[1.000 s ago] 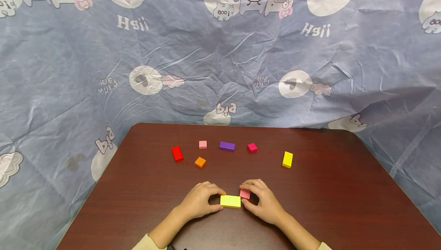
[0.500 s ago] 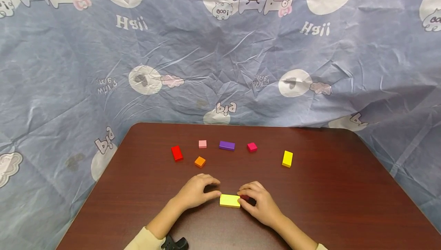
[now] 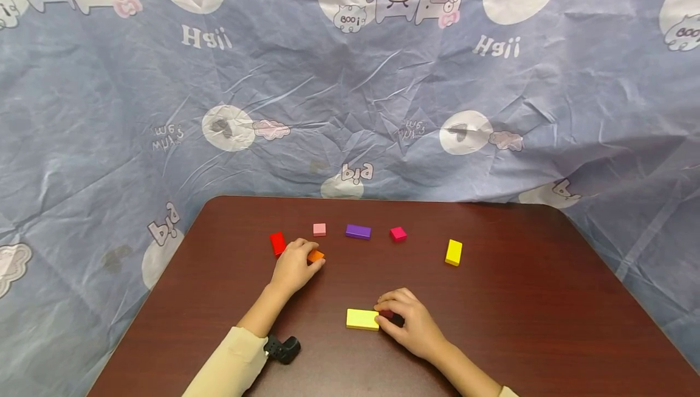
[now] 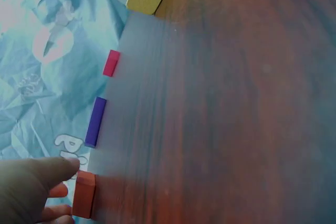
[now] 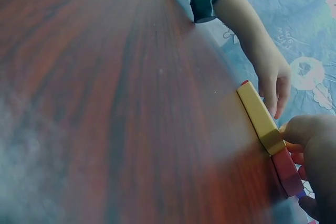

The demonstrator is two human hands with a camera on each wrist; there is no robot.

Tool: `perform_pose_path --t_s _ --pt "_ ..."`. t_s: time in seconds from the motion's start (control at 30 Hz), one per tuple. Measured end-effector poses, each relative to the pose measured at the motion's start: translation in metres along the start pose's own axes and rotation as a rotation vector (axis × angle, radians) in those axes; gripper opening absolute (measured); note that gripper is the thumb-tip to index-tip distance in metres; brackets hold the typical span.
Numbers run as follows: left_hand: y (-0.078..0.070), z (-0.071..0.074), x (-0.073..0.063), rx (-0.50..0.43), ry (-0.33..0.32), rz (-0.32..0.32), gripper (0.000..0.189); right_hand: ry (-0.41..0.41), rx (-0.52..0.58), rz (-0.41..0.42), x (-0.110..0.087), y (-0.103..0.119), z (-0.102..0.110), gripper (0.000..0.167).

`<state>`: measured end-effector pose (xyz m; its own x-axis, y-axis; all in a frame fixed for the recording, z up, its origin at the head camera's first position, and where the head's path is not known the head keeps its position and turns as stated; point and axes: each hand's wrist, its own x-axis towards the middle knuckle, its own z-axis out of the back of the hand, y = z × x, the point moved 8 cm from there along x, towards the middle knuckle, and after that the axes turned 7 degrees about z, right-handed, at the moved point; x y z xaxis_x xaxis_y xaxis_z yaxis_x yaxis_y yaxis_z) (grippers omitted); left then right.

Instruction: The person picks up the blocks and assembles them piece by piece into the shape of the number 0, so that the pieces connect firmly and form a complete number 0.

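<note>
On the crumpled grey-blue fabric backdrop (image 3: 306, 90): white "Haii" lettering (image 3: 206, 37) twice, "BOO" in outlined cloud shapes (image 3: 350, 19), and outlined lettering (image 3: 357, 172), apparently an inverted "pig". Fainter inverted lettering (image 3: 168, 136) is too unclear to read.

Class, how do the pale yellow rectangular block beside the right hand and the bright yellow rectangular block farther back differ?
Shade: the pale yellow rectangular block is lighter than the bright yellow rectangular block.
Pose: the pale block's long side runs across the brown table; the bright block's runs roughly front to back.
Contact: the pale block meets a small reddish block at the right hand; the bright block lies apart.
Both lie flat.
</note>
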<state>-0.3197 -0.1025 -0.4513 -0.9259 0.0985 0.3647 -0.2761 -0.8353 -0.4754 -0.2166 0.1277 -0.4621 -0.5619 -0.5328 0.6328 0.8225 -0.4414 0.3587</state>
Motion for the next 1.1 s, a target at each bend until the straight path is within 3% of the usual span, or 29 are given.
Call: perform_pose_path --t_s 0.2,0.4,0.93,1.1 --pt "0.006 -0.007 0.002 -0.003 0.059 0.069 0.031 -0.001 0.001 0.004 0.000 0.001 0.000 0.015" --pt "0.002 -0.008 -0.001 -0.056 0.094 0.081 0.029 -0.012 0.006 0.014 0.000 0.001 0.000 0.016" --pt "-0.033 -0.009 -0.032 -0.109 0.162 -0.095 0.026 -0.003 0.010 0.002 0.001 0.000 0.000 0.016" --pt "-0.043 -0.007 -0.045 -0.132 0.200 -0.115 0.026 -0.001 0.010 0.003 0.001 -0.001 0.000 0.016"
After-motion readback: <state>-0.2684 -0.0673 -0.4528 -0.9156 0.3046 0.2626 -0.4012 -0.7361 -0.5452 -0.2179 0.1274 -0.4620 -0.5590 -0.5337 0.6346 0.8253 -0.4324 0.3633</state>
